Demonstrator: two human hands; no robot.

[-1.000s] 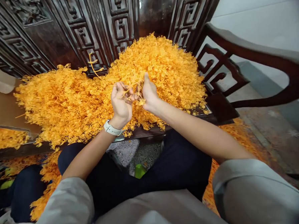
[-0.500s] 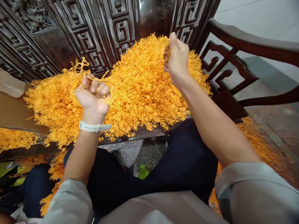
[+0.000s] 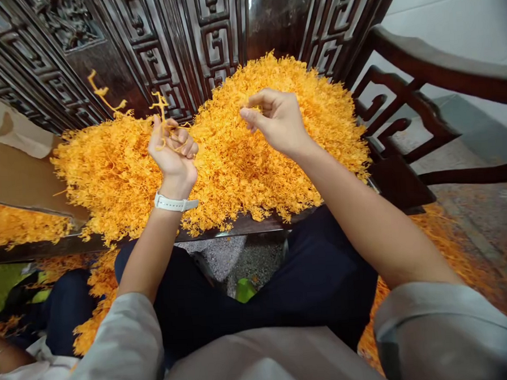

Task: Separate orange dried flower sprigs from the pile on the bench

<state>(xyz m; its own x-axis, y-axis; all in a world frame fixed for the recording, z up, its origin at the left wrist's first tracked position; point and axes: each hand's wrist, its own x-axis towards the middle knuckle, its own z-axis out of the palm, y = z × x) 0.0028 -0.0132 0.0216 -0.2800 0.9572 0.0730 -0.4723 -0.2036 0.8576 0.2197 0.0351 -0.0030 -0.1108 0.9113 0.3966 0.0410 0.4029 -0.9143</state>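
Observation:
My left hand [image 3: 172,143], with a pale watch band [image 3: 175,204] at the wrist, is closed palm up around a thin orange branched sprig [image 3: 160,104] that looks like plastic. Its forked tip sticks up above the fingers. Another orange sprig [image 3: 101,93] shows against the dark wood farther left; whether it touches the pile is unclear. My right hand [image 3: 277,118] is over the heap, thumb and fingers bent toward each other at the tips. What they hold, if anything, blends into the orange behind. Beneath both hands spreads a large pile of orange sprigs [image 3: 252,173].
A dark carved wooden bench back [image 3: 270,24] rises behind the pile, with a curved armrest [image 3: 434,61] at right. An open cardboard box [image 3: 23,173] stands at left. Another person's arm [image 3: 7,356] shows at lower left. More orange sprigs [image 3: 439,242] lie on the floor.
My right hand has moved left and down, turning its fingers toward the left hand. A sprig now shows at upper left against the wood. My left hand still holds its sprig.

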